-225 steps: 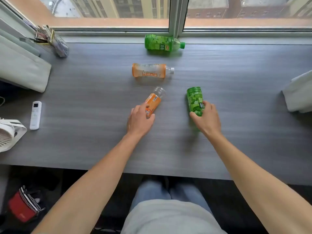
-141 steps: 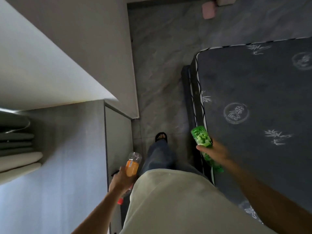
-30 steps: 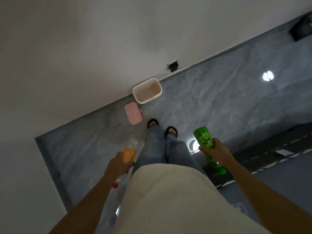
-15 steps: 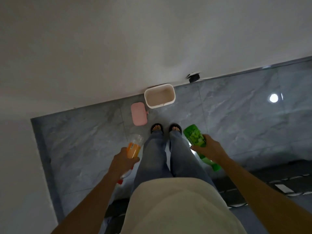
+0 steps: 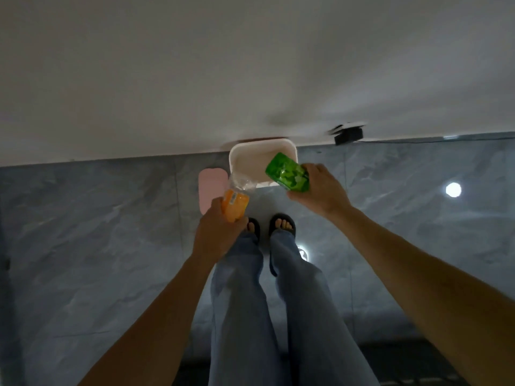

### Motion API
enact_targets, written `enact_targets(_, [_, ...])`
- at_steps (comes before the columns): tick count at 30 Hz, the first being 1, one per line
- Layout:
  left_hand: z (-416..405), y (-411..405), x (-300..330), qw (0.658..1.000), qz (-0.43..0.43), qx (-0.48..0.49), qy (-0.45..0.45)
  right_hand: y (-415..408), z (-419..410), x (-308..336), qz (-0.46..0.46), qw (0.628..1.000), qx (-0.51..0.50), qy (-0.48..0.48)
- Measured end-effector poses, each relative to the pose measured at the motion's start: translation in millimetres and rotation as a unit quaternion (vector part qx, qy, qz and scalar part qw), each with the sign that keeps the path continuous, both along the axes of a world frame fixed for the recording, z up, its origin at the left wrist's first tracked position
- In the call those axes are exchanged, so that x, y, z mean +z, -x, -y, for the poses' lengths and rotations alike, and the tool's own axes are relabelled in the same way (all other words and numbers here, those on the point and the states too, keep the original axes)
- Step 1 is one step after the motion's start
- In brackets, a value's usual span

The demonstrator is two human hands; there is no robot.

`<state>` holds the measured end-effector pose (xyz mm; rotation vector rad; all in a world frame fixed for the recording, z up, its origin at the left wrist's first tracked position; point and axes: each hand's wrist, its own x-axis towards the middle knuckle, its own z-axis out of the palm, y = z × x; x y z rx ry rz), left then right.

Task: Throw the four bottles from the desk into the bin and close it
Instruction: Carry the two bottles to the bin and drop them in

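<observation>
Green bottle (image 5: 287,174) and orange bottle (image 5: 235,203), gripped by right hand (image 5: 320,190) and left hand (image 5: 218,232), now raised over the open bin (image 5: 237,154); drop imminent.

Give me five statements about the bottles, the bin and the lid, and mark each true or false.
1. The right hand grips a green bottle. True.
2. The left hand is empty. False: it holds an orange bottle.
3. The bin is closed. False: it stands open, with nothing visible inside.
4. The pink lid lies on the floor beside the bin. True.
5. The green bottle already lies inside the bin. False: the hand holds it above the opening.
</observation>
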<state>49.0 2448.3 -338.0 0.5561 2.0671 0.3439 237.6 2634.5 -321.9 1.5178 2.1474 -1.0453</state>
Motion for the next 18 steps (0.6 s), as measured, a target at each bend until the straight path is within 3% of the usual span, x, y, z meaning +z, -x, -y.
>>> enact_targets(10, [-26.0, -3.8, -176.3, 0.990, -0.030, 0.013, -0.135, 80.7, -42.5, -212.0, -0.010, 0.974, 0.213, -0.080])
enact_targets(14, [-28.0, -3.4, -217.6, 0.985, -0.046, 0.000, -0.169, 98.6, -40.6, -271.8, 0.056, 0.941, 0.318, -0.098])
enact_targets(18, [-23.5, -5.2, -249.7, 0.984, -0.050, -0.011, -0.172, 102.9, -42.4, -322.3, 0.051, 0.950, 0.297, -0.088])
